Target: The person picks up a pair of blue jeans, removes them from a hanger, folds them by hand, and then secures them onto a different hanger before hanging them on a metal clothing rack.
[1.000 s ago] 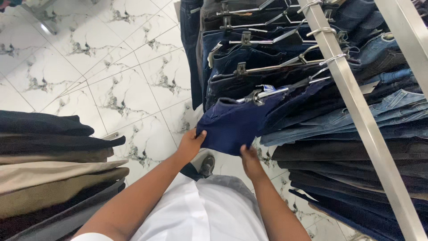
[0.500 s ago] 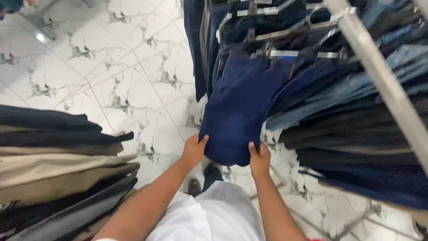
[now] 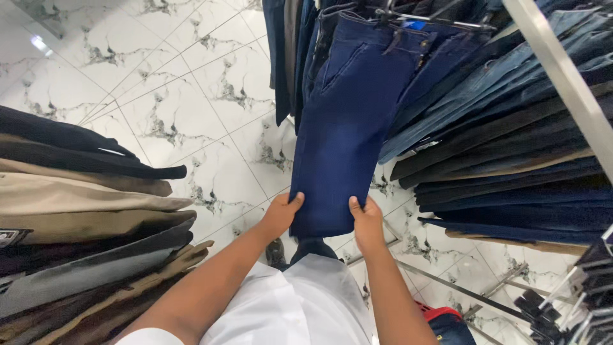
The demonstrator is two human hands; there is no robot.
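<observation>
Head view: jeans (image 3: 341, 128) lengthwise vertical, hem downward.

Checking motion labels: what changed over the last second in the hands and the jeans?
The dark blue jeans, bunched up a second ago, now hang full length from the hanger. The left hand and right hand slid down to the hem and grip it. The rack trousers and folded stack are unchanged.

The dark blue jeans (image 3: 341, 128) are denim cloth, matt, with a faintly mottled, brushed look and visible seams at the pocket. The hanger (image 3: 440, 22) at their waistband is thin shiny metal. The rail (image 3: 562, 83) is smooth, pale, satin-finished metal. The floor (image 3: 166, 83) is glossy white marble-look tile with grey veins, reflecting light. The folded trousers (image 3: 83, 211) at left are smooth matt woven cloth.
</observation>
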